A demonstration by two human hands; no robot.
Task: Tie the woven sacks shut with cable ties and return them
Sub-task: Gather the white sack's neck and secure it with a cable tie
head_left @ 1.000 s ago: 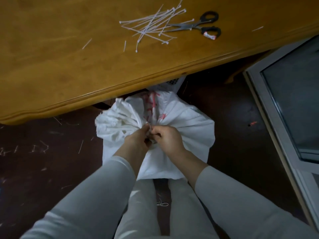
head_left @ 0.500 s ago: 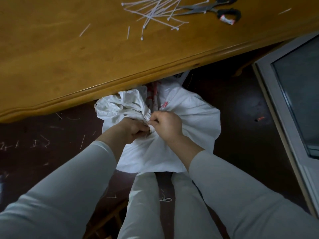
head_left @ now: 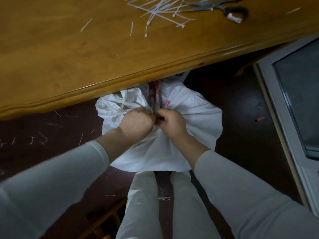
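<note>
White woven cloth fills the middle of my view: the sack point(head_left: 193, 121) stands on the dark floor point(head_left: 233, 100), its far side tucked under the near edge of the table point(head_left: 69, 57) and its near side against the person's legs point(head_left: 143, 204), which I take to be bracing it upright. Its mouth is bunched into a neck at centre frame, pleats running out from there, with the loose top flopping towards the left. The left hand point(head_left: 136, 123) grips that neck with curled fingers, I judge to keep the gather tight. The right hand point(head_left: 172, 123) pinches the neck from the other side, knuckles touching the left's. Whether a tie is under its fingers I cannot tell, since both hands cover the spot. I read this as the cinching step, not yet finished. Spare ties point(head_left: 160, 11) lie in a loose heap at the top of the frame on the table, with scissors point(head_left: 236, 11) just to their right, both well apart from the hands. The table edge overhangs the sack, so lifting it straight up looks blocked; it would have to come towards the legs first. Offcuts point(head_left: 41, 140) litter the floor at the left, and a pale door frame point(head_left: 274, 104) runs down the right side.
</note>
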